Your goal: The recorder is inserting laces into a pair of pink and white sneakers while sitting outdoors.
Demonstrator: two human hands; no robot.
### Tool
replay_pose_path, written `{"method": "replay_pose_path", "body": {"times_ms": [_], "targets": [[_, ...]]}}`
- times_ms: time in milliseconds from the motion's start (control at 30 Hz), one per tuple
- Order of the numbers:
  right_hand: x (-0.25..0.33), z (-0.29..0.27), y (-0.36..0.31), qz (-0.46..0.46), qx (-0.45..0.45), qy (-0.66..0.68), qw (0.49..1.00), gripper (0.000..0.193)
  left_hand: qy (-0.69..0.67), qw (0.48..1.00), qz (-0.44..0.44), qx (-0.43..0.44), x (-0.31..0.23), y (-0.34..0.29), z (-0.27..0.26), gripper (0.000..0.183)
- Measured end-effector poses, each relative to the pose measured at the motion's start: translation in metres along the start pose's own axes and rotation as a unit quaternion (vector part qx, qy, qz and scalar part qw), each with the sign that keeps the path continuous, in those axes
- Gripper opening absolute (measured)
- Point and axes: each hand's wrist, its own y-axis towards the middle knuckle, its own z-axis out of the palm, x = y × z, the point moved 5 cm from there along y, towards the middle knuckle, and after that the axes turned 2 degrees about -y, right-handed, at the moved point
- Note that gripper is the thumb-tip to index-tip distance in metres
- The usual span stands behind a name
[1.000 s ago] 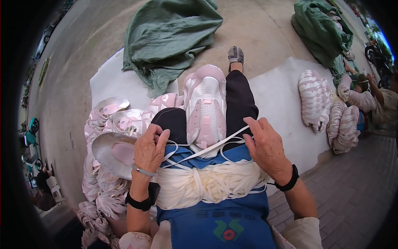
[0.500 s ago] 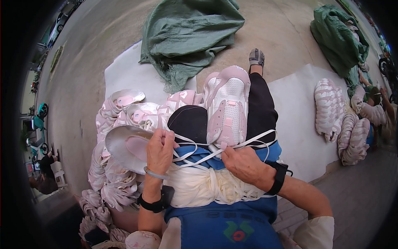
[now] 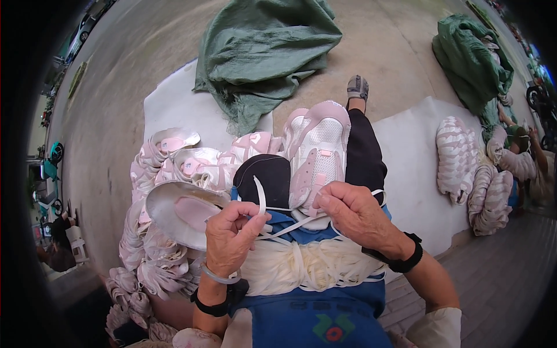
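A pink and white mesh shoe upper (image 3: 318,139) lies along my lap, its toe end pointing away from me. My left hand (image 3: 232,235) is closed in a pinch on a white shoelace (image 3: 260,196), whose tip sticks up above the fingers. My right hand (image 3: 365,217) is closed at the near end of the upper, thumb and forefinger on its pink tongue tab (image 3: 317,188). The lace runs between both hands, low across the upper. Across my blue apron (image 3: 313,313) lies a thick bundle of cream-white laces (image 3: 313,261).
A heap of pink and white uppers (image 3: 156,232) rises at my left, one silver-lined upper (image 3: 183,209) on top. A green sack (image 3: 264,58) lies ahead; another green sack (image 3: 470,64) stands at right, near stacked uppers (image 3: 458,159) and another person's arm (image 3: 538,151).
My left hand has moved slightly down and right, and the lace tip now stands up from it. The right hand has shifted right and up, lifting the tongue tab.
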Motion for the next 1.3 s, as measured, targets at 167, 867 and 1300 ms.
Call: {"method": "replay_pose_path", "body": {"times_ms": [167,867,1300], "targets": [[-0.003,0.029,0.010,0.012,0.064,0.028,0.997,0.031,-0.009,0.997,0.000,0.071,0.006,-0.010,0.028,0.011],[0.006,-0.002,-0.005,-0.064,-0.071,-0.231,0.968,0.030,-0.181,0.976,-0.102,0.065,0.023,0.018,0.036,0.019],[-0.038,-0.051,0.005,-0.039,-0.076,-0.306,0.948,0.018,0.013,1.000,0.012,-0.005,0.008,0.046,0.016,0.028]]}}
